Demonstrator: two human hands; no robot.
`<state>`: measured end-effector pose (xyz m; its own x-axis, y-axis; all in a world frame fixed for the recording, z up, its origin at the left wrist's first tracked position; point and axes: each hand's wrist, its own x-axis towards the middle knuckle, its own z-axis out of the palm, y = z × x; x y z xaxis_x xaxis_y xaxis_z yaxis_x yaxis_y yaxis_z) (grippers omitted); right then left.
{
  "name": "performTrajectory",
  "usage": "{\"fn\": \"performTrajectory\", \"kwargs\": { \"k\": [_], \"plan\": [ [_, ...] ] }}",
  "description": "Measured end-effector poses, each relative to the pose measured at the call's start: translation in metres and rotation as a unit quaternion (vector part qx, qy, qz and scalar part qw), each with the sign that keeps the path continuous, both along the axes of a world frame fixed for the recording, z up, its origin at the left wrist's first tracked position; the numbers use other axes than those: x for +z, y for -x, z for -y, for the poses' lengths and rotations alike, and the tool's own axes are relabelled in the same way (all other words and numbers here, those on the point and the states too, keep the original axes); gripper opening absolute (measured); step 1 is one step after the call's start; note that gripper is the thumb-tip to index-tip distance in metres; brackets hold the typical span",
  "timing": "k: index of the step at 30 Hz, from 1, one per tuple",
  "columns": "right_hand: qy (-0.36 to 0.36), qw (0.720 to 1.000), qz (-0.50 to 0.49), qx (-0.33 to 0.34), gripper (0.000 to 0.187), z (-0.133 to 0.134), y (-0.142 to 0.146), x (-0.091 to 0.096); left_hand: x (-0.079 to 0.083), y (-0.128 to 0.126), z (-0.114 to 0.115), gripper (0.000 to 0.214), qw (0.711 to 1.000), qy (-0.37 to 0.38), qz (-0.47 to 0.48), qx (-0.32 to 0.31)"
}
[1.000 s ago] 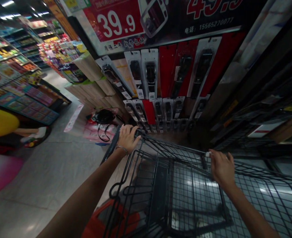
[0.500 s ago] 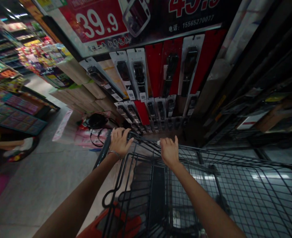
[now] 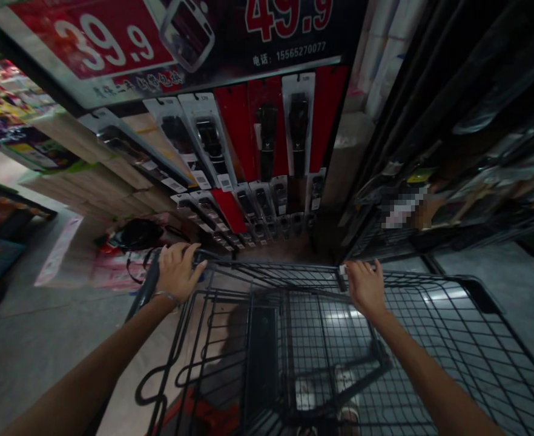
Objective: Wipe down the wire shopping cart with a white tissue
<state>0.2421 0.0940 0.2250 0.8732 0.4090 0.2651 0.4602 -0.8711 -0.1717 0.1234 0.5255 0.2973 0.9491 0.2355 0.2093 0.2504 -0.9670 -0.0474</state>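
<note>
A dark wire shopping cart [image 3: 269, 284] stands sideways before me, and its basket holds no goods that I can see. My left hand [image 3: 176, 272], with a thin bracelet at the wrist, is closed over the far end of the cart's handle bar [image 3: 145, 289]. Farther right, my right hand [image 3: 365, 286] has its fingers curled over the far top rim of the basket. Something small and white shows by its fingertips, too small to name. The undersides of the fingers of both hands are hidden.
Just beyond the cart, a display rack [image 3: 230, 151] holds packaged watch-like goods under a price sign [image 3: 112, 45]. Stacked paper packs [image 3: 98, 175] and a black bag [image 3: 140, 235] lie to its left. Dark shelving [image 3: 412, 200] stands on the right. Shoes [image 3: 346, 393] show through the basket.
My right hand has moved right along the cart's far rim, farther from my left hand. The left hand keeps its hold. The rack and sign have shifted left in view.
</note>
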Motion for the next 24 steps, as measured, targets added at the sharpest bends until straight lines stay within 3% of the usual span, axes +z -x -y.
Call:
{"fn": "performTrajectory", "kwargs": {
  "k": [3, 5, 8, 12, 16, 20, 24],
  "plan": [
    [0.012, 1.000, 0.009, -0.025, 0.030, 0.033, -0.006, -0.004, 0.010, -0.010, 0.010, 0.054, 0.999, -0.028, 0.005, -0.043],
    [0.017, 0.999, 0.015, -0.038, 0.030, 0.048, -0.008, -0.005, 0.016, -0.024, 0.031, 0.052, 0.993, -0.037, -0.006, -0.110],
    [0.023, 0.998, 0.015, -0.055, 0.029, 0.056, -0.009, -0.004, 0.013, -0.051, 0.086, 0.044, 0.975, 0.014, -0.080, -0.209],
    [0.017, 0.997, 0.005, -0.073, 0.029, 0.047, -0.006, -0.003, -0.009, -0.077, 0.177, 0.037, 0.948, 0.059, -0.151, -0.274],
    [-0.014, 0.998, -0.006, -0.065, 0.031, 0.024, 0.000, -0.001, -0.032, -0.084, 0.243, 0.044, 0.944, 0.069, -0.172, -0.272],
    [-0.055, 0.998, -0.028, -0.020, 0.033, -0.012, 0.008, 0.005, -0.044, -0.086, 0.268, 0.048, 0.956, 0.073, -0.168, -0.231],
    [-0.080, 0.995, -0.054, 0.024, 0.033, -0.039, 0.013, 0.010, -0.050, -0.088, 0.263, 0.049, 0.958, 0.088, -0.164, -0.217]
  ]
}}
